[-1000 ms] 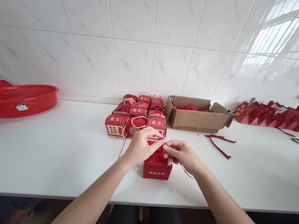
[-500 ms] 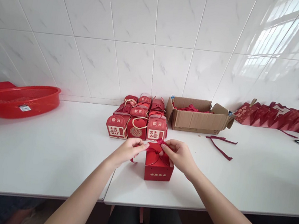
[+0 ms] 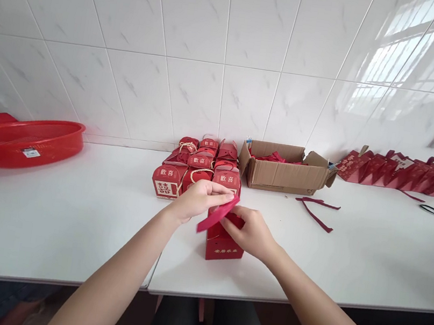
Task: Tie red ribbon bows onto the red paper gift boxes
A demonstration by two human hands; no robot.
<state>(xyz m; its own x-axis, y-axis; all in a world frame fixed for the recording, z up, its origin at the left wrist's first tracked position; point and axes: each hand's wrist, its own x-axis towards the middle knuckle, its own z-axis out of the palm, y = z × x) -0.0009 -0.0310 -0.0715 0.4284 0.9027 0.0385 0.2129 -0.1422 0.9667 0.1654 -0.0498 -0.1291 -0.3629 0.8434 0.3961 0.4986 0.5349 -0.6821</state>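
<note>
A small red gift box (image 3: 224,251) with gold lettering stands on the white table close to its front edge. Above its top, my left hand (image 3: 205,198) pinches a red ribbon (image 3: 215,216), whose loose end hangs down to the left. My right hand (image 3: 250,230) is closed at the box's top, its fingertips on the ribbon near the middle. The hands and ribbon cover most of the top of the box, so how the ribbon lies there is hidden.
Several finished-looking red boxes (image 3: 201,161) stand right behind. A cardboard box (image 3: 282,177) of ribbons sits by the wall, with loose ribbon strips (image 3: 317,213) in front. Red bags (image 3: 399,170) line the right; a red plastic basket (image 3: 57,141) is left.
My left hand has risen and moved right, lifting the ribbon across the box's top. My right hand has dropped slightly. The ribbon's end now hangs over the front left.
</note>
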